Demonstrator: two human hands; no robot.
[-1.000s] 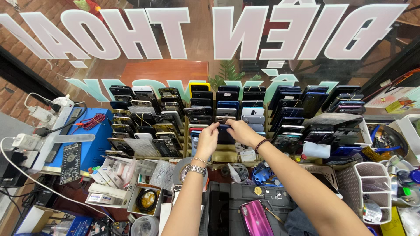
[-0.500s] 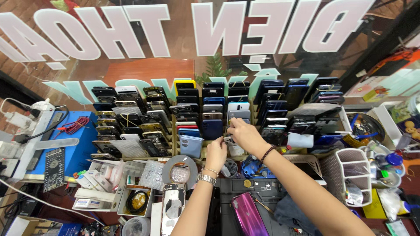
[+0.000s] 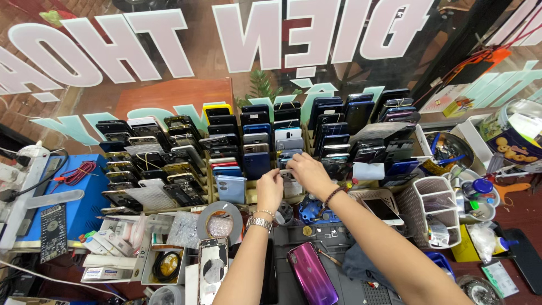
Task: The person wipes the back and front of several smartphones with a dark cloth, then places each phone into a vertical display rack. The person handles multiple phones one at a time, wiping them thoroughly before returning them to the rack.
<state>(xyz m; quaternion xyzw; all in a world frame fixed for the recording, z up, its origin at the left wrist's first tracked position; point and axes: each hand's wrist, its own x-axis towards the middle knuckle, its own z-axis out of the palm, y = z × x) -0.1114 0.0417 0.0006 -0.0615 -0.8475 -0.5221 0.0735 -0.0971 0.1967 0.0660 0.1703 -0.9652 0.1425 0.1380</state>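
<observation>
Glass filled the top of the view, a big shop window (image 3: pixel 169 51) with white letters seen from behind. Under it stood the rack of phones (image 3: pixel 254 141), row after row of dark phones standing on edge, reaching across the crowded surface (image 3: pixel 316 243). A blue box (image 3: pixel 84 197) with a red wire sat at the left, and a white basket (image 3: pixel 432 209) stood at the right. Near the bottom lay a purple phone (image 3: pixel 311 274), flat on its face, and a phone back with a round hole (image 3: pixel 213 268) lay just to its left.

Both hands met at the front row of the rack, near the middle. The right hand (image 3: pixel 307 174) had its grip closed in a pinch on a small silver piece (image 3: pixel 285 170), thin and light. The left hand (image 3: pixel 270 189), with a metal watch at the wrist, had its fingers curled close beside that same piece, and I could not tell if it really held it.

It looked like the work was only partway: the small piece was up in the hands, not set down anywhere, and the purple phone lay untouched.

What the small piece was stayed hard to make out, since the fingers covered most of it. The phones behind the hands were hidden too, and both arms were cut off at the bottom edge.
</observation>
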